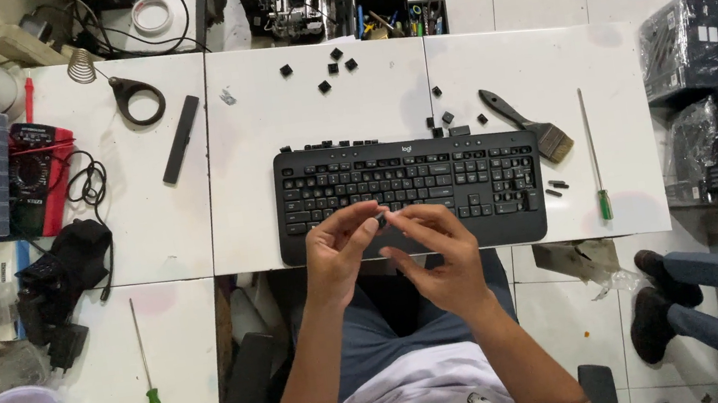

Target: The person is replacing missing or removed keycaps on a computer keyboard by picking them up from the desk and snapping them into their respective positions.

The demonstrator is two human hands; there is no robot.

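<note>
Two hands (387,239), small black keycap (381,219)

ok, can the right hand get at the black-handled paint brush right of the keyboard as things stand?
Probably yes. The black-handled paint brush lies in the open on the white table, nothing on top of it. But the right hand and left hand are pinching a small black keycap together.

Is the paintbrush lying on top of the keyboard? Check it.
No. The paintbrush lies on the white table beside the black keyboard's upper right corner, its bristles just off the edge.
</note>
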